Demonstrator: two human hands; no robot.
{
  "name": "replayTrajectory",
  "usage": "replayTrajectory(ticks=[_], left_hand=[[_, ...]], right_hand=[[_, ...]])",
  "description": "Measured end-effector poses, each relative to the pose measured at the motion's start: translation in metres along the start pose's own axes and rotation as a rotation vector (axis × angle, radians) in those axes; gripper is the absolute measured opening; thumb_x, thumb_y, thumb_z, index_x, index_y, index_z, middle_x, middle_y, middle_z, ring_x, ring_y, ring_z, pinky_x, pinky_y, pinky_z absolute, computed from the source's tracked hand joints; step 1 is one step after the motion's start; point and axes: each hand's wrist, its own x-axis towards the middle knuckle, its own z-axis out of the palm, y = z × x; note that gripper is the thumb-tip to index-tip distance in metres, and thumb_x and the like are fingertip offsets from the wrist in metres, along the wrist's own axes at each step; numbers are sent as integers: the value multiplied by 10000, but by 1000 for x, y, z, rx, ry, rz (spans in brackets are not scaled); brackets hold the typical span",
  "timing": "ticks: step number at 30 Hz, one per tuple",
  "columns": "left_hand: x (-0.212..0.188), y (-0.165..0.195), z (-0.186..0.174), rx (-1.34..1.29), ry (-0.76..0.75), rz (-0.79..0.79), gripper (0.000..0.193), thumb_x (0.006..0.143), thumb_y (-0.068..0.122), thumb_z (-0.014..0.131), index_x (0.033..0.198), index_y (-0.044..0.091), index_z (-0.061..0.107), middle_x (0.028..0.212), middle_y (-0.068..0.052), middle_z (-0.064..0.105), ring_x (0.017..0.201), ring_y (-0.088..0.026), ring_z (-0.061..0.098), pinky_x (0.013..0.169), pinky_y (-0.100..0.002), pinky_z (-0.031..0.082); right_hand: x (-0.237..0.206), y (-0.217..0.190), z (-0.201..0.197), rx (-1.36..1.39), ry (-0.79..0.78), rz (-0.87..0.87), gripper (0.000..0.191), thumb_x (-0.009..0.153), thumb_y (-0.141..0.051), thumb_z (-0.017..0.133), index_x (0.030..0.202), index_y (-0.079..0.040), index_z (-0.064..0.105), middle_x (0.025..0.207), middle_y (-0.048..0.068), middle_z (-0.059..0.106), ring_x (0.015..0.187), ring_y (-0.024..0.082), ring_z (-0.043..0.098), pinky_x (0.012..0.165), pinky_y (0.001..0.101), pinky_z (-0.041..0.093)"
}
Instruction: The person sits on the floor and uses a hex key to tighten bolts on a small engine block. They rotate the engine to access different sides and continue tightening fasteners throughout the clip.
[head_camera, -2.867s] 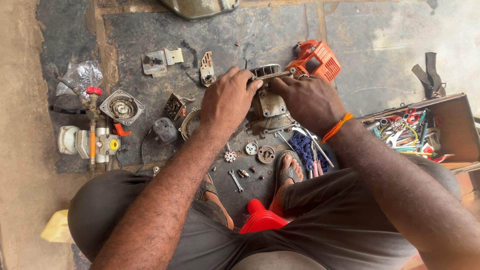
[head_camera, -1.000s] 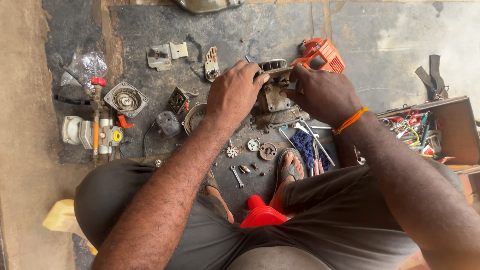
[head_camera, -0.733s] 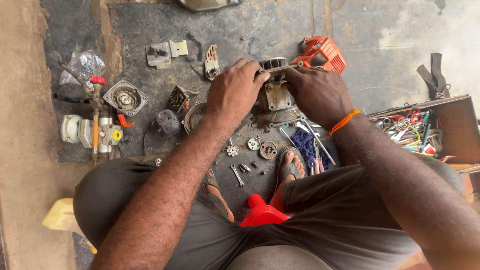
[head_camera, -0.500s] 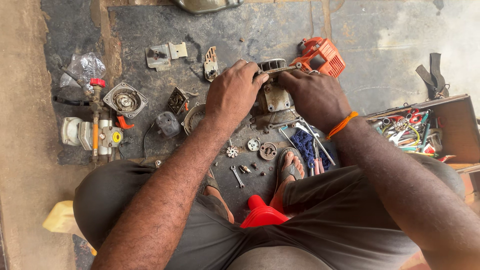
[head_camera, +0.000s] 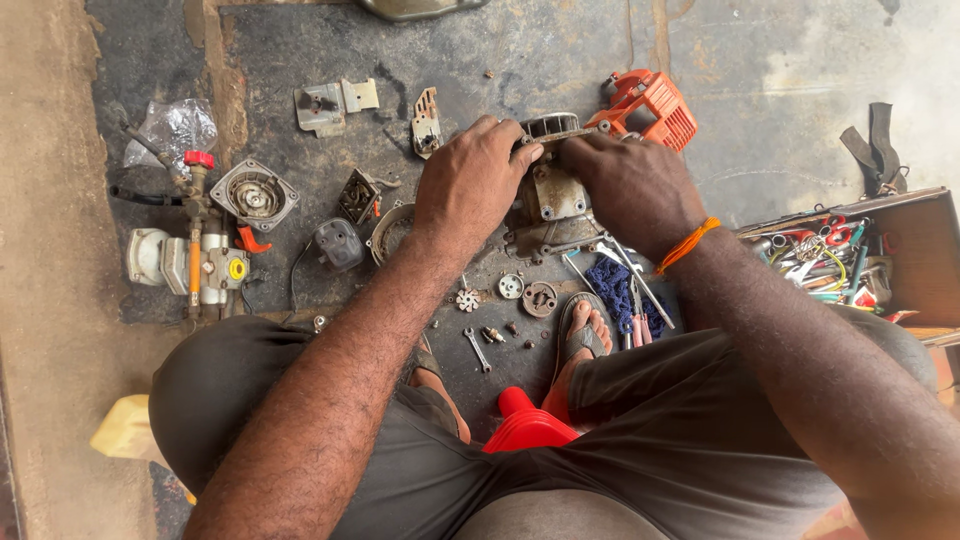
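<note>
A grey metal engine block (head_camera: 553, 198) with a finned round top sits on the dark oily floor in front of me. My left hand (head_camera: 474, 185) grips its left side, fingers curled over the top edge. My right hand (head_camera: 632, 187), with an orange band at the wrist, clasps its right side near the finned part. Both thumbs meet above the block. An orange plastic engine cover (head_camera: 652, 103) lies just behind my right hand.
Loose parts lie around: a recoil starter housing (head_camera: 253, 195), a pump assembly with a red cap (head_camera: 199, 255), a metal bracket (head_camera: 334, 100), small gears (head_camera: 540, 298), a small wrench (head_camera: 477, 348). An open box of tools (head_camera: 850, 255) stands at the right. A red funnel (head_camera: 526, 428) rests between my knees.
Both hands have shifted slightly on the engine block, keeping their hold. The view has drifted a little; the parts on the floor stay where they were.
</note>
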Motion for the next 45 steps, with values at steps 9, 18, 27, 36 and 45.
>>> replayTrajectory(ticks=[9,18,27,36,45], left_hand=[[1,0,-1,-5,22,20,384,1022,423,615,1127,61,687,986,-112,702,880,-236,725,731,-403,627],[-3,0,-2,6,58,46,388,1013,426,625,1105,55,694,983,-118,709,904,-252,730,748,-407,621],[-1,2,-3,3,47,31,400,1024,431,609,1125,53,694,1000,-123,707,913,-254,730,758,-409,623],[1,1,-2,-19,5,7,375,1020,407,606,1134,59,687,1006,-104,701,885,-232,733,729,-394,627],[0,0,0,-5,29,25,373,1017,405,622,1130,56,693,997,-114,704,881,-229,728,724,-396,625]], right_hand=[[3,-1,-16,81,-240,222,274,1074,-357,596,1271,-180,666,988,49,762,786,236,739,699,421,591],[0,5,-6,60,78,-70,277,996,-193,601,1253,-116,672,1063,70,760,910,263,734,694,415,582],[1,5,-14,-2,-127,127,282,1068,-396,626,1095,-122,686,847,75,721,748,256,718,665,438,569],[2,9,7,-117,-50,-49,225,1027,-194,596,1213,-82,655,956,81,739,744,212,715,696,407,586],[0,7,-12,-14,-157,80,310,1040,-389,601,1113,-93,657,896,85,740,785,245,712,702,425,577]])
